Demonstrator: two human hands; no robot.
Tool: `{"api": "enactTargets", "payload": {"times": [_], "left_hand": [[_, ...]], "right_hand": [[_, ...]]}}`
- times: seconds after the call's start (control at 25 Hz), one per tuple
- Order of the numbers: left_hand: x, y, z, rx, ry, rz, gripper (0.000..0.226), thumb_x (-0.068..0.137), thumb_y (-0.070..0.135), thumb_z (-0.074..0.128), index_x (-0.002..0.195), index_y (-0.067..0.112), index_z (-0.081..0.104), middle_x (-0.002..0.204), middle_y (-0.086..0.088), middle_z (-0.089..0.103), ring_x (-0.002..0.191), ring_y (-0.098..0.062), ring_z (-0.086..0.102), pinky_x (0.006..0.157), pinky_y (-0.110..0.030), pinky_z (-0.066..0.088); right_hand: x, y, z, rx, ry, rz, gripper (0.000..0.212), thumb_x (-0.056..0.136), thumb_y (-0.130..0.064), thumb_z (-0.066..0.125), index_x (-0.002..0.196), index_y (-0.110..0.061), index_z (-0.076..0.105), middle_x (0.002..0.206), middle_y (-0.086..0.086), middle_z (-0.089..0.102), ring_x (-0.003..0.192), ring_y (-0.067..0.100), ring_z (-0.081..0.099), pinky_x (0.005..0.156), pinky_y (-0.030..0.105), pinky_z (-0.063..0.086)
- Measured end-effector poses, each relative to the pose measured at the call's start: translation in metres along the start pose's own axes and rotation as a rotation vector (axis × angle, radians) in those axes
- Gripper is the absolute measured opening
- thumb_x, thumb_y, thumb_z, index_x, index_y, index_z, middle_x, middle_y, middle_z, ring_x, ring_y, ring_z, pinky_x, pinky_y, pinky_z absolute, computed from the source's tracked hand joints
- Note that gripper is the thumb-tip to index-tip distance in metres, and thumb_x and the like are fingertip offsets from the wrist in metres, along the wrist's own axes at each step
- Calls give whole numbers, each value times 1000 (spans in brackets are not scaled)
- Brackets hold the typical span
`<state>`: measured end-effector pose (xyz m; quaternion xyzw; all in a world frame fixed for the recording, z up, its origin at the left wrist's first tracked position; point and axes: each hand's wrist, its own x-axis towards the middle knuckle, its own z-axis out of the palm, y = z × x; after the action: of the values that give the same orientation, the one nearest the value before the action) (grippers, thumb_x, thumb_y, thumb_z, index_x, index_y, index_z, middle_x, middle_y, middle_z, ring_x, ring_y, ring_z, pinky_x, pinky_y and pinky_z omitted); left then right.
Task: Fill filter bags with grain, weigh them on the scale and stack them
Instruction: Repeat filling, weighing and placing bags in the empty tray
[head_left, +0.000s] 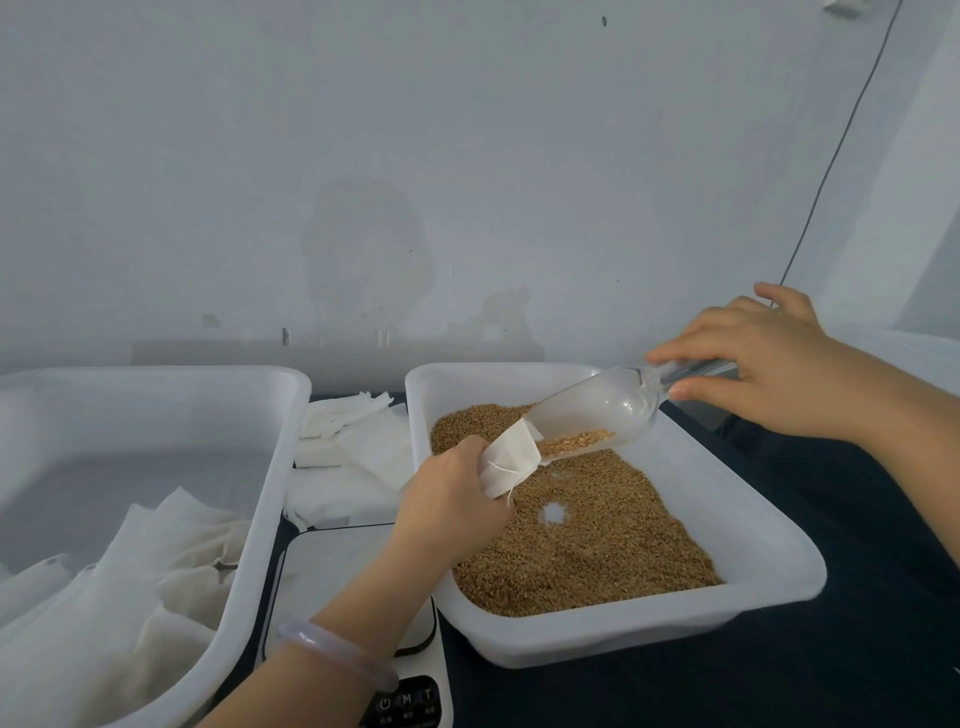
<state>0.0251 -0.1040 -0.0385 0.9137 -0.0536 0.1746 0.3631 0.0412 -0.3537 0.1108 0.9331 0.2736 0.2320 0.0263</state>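
Observation:
My left hand (452, 499) grips a small white filter bag (511, 462) with its mouth held open over the grain tray (769, 551). My right hand (769, 364) holds the handle of a clear plastic scoop (597, 410), tilted down so its lip sits in the bag's mouth. A little golden grain (576, 441) lies in the scoop near its lip. The tray holds a layer of brown grain (587, 540) with a small bare spot. A white scale (332, 566) sits in front, between the two trays, partly under my left forearm.
A large white tub (270, 467) on the left holds several filled white bags (130, 582). Empty filter bags (358, 441) lie piled behind the scale. A dark cloth covers the table at right. A pale wall stands close behind.

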Motion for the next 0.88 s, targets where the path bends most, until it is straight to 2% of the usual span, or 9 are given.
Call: {"api": "enactTargets", "payload": {"times": [0.32,0.4,0.48,0.56,0.68,0.8,0.88], "left_hand": [[0,-2,1,-30,26,-7,23,78,23,65,96,18,52,79,9,56,80,-19,58,68,-34,51],[0,-2,1,-45,27,-17,21,78,23,65,93,21,50,75,11,54,76,-17,56,63,-31,48],[0,-2,0,-90,29,-50,21,77,23,66,92,21,51,75,10,56,73,-16,56,61,-30,47],[0,-3,-1,-128,35,-77,21,76,23,66,90,20,52,75,8,57,71,-15,56,59,-29,46],[0,-1,-1,-60,5,-43,19,78,23,65,90,23,49,75,10,56,75,-18,56,61,-29,45],[0,1,0,55,-26,-6,18,80,23,62,93,19,49,84,4,60,82,-21,58,69,-35,50],[-1,1,0,82,-33,-4,18,80,23,62,91,19,48,86,2,60,82,-21,58,69,-36,50]], "right_hand": [[-1,7,5,89,-53,16,25,84,-48,56,104,-59,48,98,-25,50,101,1,40,110,31,2],[-4,7,8,150,-78,18,27,84,-44,58,100,-61,45,102,-23,55,103,3,46,109,34,14],[-10,8,15,299,-113,52,29,85,-36,63,99,-58,50,105,-20,60,105,4,52,102,30,32],[-18,7,20,447,-133,107,30,84,-30,67,100,-53,55,107,-16,63,106,3,56,96,27,39],[-22,11,24,273,-63,51,32,84,-34,65,102,-55,51,102,-13,64,104,10,55,101,33,30],[-15,8,18,171,-43,14,30,83,-43,60,99,-63,43,100,-19,59,101,8,49,100,25,13],[-12,6,17,154,-69,23,30,82,-46,59,95,-65,41,100,-21,57,102,6,46,103,25,8]]}}
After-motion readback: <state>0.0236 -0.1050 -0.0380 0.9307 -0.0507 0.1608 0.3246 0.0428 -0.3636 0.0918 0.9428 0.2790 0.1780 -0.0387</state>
